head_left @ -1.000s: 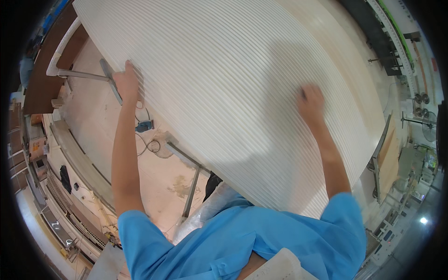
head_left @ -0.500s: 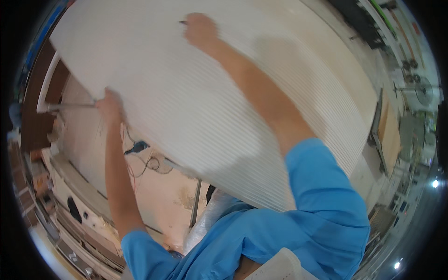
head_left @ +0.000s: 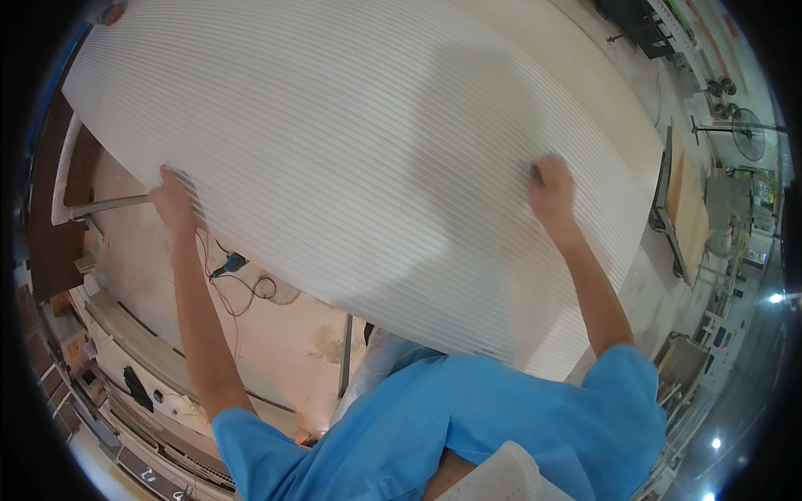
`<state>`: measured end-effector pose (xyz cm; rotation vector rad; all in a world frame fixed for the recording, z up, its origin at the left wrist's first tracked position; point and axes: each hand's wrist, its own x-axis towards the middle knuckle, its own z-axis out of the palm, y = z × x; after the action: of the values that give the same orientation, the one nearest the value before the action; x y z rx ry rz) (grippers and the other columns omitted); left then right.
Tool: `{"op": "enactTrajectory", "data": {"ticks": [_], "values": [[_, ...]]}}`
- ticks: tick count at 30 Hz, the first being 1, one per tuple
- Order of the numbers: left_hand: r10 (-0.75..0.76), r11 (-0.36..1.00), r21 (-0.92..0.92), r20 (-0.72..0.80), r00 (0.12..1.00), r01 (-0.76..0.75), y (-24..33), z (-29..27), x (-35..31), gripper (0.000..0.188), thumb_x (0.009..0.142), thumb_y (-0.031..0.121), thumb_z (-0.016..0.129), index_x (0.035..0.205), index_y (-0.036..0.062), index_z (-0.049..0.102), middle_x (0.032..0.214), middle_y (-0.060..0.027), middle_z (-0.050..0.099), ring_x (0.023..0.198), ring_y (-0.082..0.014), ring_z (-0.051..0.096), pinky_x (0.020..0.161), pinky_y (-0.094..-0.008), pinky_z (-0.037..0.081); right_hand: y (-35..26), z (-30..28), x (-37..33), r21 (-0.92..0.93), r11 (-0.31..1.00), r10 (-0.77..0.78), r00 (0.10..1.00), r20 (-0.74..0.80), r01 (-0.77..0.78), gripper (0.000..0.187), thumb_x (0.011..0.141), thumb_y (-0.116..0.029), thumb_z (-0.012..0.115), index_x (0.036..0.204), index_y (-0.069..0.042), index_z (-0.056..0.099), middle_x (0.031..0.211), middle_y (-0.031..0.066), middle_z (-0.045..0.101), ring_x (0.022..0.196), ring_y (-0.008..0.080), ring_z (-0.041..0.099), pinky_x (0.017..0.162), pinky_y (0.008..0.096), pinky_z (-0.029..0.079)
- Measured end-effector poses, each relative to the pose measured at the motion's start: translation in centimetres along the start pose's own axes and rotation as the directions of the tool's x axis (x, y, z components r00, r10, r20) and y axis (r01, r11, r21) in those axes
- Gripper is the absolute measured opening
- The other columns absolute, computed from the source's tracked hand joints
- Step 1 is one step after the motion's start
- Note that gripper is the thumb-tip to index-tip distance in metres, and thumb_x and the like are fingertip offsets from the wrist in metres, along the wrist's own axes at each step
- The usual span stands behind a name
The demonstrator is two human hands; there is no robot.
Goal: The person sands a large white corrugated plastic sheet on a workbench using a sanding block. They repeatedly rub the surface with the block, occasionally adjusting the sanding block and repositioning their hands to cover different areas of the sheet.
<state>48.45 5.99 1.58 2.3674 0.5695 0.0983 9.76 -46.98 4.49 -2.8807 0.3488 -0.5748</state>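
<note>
A large white ribbed panel (head_left: 334, 150) spans the middle of the view, its grooves running lengthwise. At its left edge, my left hand (head_left: 174, 203) is closed around the border, beside a grey metal bar (head_left: 121, 205). Over the right part of the panel, my right hand (head_left: 553, 196) is closed on a small dark object (head_left: 535, 174). That object is mostly hidden by the fingers and blurred, so its kind cannot be made out. It is close to or touching the grooves.
Below the panel's left edge, a blue power tool (head_left: 230, 264) with a looped cable (head_left: 266, 288) lies on the floor. A grey support leg (head_left: 345, 355) stands near my body. At the right are a dark-edged board (head_left: 683, 213) and a standing fan (head_left: 748, 134).
My right hand has swept from the panel's far part to the right and nearer me, still holding the dark object. My left hand remains at the left edge; the view has shifted slightly.
</note>
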Motion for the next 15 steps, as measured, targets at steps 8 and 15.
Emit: {"op": "enactTrajectory", "data": {"ticks": [8, 15], "values": [[-0.037, 0.999, -0.015, 0.004, 0.999, 0.037, 0.7, 0.1, 1.2, 0.094, 0.096, 0.061, 0.053, 0.134, -0.0231, 0.038, 0.133, -0.0382, 0.055, 0.126, -0.0462, 0.056, 0.108, -0.0467, 0.042, -18.5, 14.5, 25.7, 0.193, 0.971, -0.145, 0.989, -0.012, 0.145, 0.016, 0.087, -0.003, 0.058, 0.097, -0.003, 0.07, 0.102, 0.0168, 0.069, 0.101, 0.0353, 0.064, 0.089, 0.0486, 0.053], [0.007, 1.0, -0.014, 0.037, 0.999, -0.006, -0.7, 0.5, 2.8, 0.094, 0.096, 0.062, 0.053, 0.133, -0.0229, 0.041, 0.132, -0.0378, 0.056, 0.124, -0.0462, 0.057, 0.106, -0.0468, 0.044, -4.8, 3.9, 5.4, 0.134, 0.99, -0.024, 0.993, -0.112, 0.04, 0.011, 0.078, -0.001, 0.064, 0.086, -0.008, 0.067, 0.093, 0.0106, 0.068, 0.09, 0.033, 0.064, 0.078, 0.0467, 0.053]]}}
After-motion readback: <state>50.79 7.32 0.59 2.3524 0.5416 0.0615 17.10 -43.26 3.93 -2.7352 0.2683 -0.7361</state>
